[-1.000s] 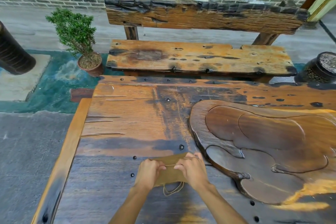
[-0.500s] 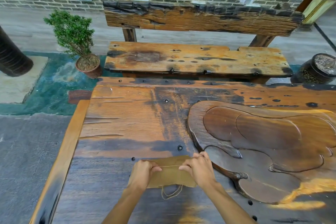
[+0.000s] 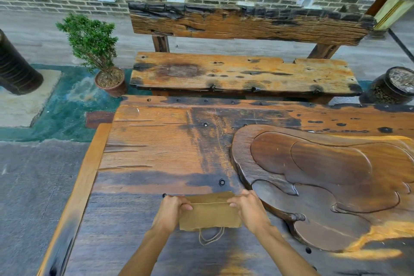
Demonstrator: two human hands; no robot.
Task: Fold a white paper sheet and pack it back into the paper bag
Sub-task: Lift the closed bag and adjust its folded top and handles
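Brown paper bag [image 3: 210, 213] lies flat near the counter's [image 3: 156, 152] near edge, twine handle toward the person; left grip [image 3: 170, 210] and right grip [image 3: 248, 209] each pinch its far corners
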